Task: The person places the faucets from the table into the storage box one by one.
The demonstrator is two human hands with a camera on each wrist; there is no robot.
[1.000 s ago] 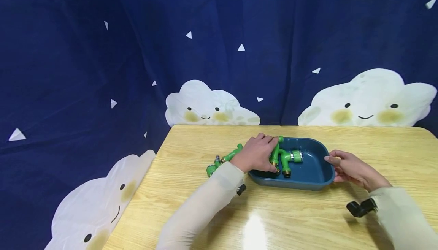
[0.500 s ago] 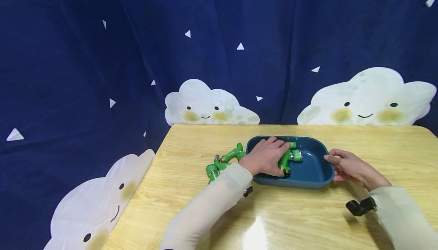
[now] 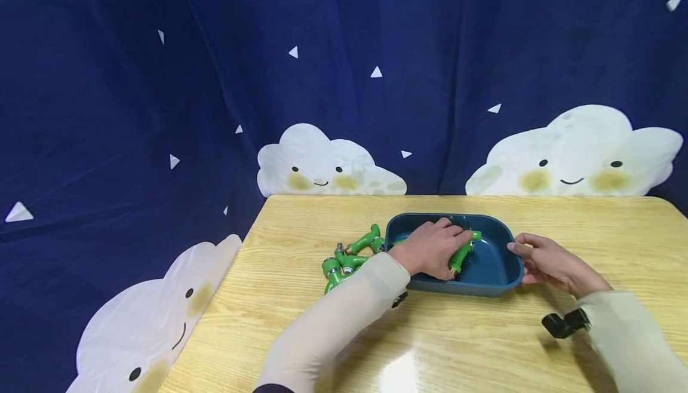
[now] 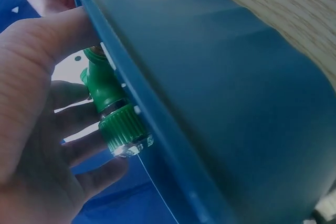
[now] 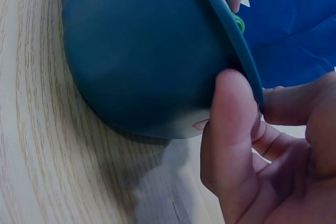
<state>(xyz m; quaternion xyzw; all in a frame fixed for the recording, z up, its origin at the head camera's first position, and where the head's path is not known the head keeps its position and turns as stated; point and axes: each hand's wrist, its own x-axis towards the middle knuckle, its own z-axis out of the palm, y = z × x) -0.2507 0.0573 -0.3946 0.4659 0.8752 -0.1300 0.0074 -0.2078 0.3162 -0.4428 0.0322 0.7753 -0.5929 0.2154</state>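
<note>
A dark blue plastic basin (image 3: pixel 494 264) stands on the table. My left hand (image 3: pixel 432 251) reaches into it from the left and grips a green tap (image 3: pixel 460 258) with a brass end. In the left wrist view the thumb and fingers lie on either side of a green tap (image 4: pixel 105 85), whose ribbed knob (image 4: pixel 123 128) points toward the little finger. My right hand (image 3: pixel 556 266) pinches the basin's right rim, thumb and fingers on opposite sides of the wall (image 5: pixel 142 51) in the right wrist view. The left hand covers much of the basin's inside.
Several more green taps (image 3: pixel 334 269) lie in a loose pile on the wooden table (image 3: pixel 290 321), just left of the basin. Behind the table hangs a dark blue curtain (image 3: pixel 333 82) with white clouds and triangles.
My left hand has moved right inside the basin, with the green tap in its grip. More of the pile on the left now shows. My right hand keeps its hold on the rim.
</note>
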